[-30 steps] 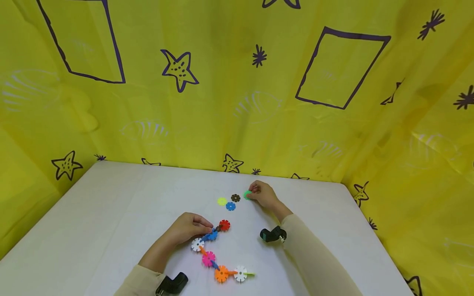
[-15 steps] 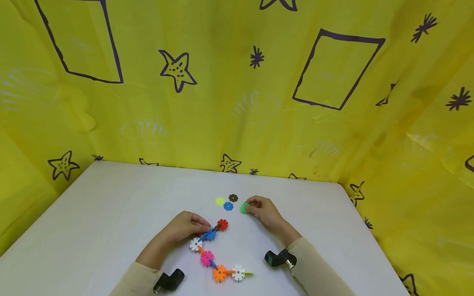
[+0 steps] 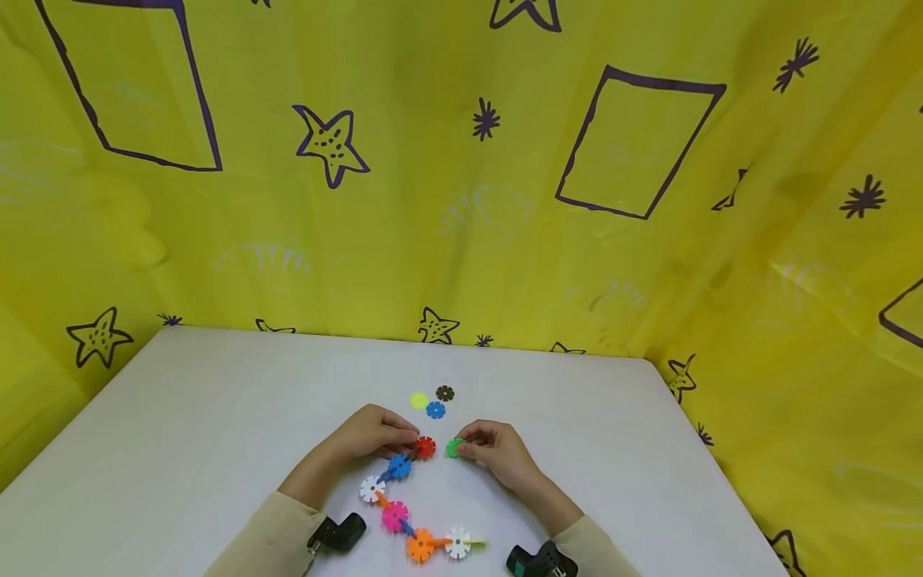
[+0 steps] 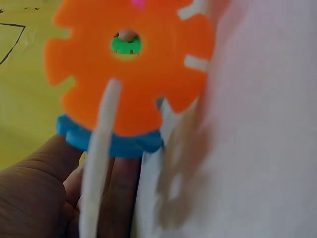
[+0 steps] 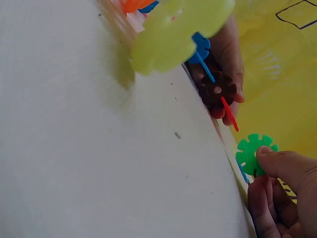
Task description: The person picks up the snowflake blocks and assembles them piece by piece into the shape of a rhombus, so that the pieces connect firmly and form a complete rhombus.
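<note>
A chain of slotted plastic discs curves across the white table. Its far end is a red disc (image 3: 426, 447), joined to a brown disc (image 5: 218, 90) and then a blue disc (image 3: 400, 466). White, pink and orange (image 3: 420, 545) discs follow, down to a yellow-green disc (image 5: 181, 34) at the near end. My left hand (image 3: 375, 434) pinches the chain at the brown disc beside the red one. Between thumb and fingers, my right hand (image 3: 501, 455) holds a green disc (image 3: 453, 447), just right of the red disc and apart from it.
Beyond the hands, loose yellow (image 3: 419, 400), brown (image 3: 445, 393) and blue (image 3: 436, 410) discs lie flat on the table (image 3: 252, 401). A yellow patterned curtain (image 3: 404, 240) borders the table behind and at the sides. Black wrist cameras (image 3: 340, 533) sit on both forearms.
My right hand has brought the green disc from the loose discs at the back towards me and left, close to the red disc. My left hand has shifted from the blue disc to the brown one.
</note>
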Action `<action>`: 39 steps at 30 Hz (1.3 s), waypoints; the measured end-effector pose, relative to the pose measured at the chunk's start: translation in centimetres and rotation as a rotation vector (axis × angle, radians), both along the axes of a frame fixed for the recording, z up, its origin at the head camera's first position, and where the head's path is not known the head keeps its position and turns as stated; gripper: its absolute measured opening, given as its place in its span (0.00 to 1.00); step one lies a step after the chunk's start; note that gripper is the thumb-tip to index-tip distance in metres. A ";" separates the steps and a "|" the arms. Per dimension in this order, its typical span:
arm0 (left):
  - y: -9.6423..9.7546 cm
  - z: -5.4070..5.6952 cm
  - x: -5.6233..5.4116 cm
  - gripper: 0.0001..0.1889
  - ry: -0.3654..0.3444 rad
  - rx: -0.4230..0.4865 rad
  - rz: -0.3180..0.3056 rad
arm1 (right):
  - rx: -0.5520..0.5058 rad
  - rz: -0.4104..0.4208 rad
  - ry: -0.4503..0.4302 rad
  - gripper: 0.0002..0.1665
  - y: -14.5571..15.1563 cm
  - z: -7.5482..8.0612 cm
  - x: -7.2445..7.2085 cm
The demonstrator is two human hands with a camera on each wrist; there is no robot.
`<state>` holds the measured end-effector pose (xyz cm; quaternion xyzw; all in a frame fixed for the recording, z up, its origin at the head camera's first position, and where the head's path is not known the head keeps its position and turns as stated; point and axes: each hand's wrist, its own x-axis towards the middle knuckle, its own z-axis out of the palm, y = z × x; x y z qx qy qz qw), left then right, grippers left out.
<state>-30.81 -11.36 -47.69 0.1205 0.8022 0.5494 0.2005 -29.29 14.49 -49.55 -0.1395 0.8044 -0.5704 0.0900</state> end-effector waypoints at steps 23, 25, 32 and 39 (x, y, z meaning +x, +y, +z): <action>1.4 -0.4 0.2 0.11 0.115 -0.140 0.050 | 0.048 -0.004 0.105 0.05 -1.4 3.6 1.9; 1.4 -0.4 0.2 0.11 0.115 -0.145 0.054 | 0.042 -0.005 0.100 0.05 -1.4 3.5 1.9; 1.4 -0.5 0.3 0.10 0.117 -0.140 0.057 | 0.027 0.004 0.105 0.05 -1.6 3.4 2.0; 1.3 -0.3 0.4 0.10 0.102 -0.077 0.028 | 0.031 -0.004 0.113 0.05 -1.8 3.5 2.2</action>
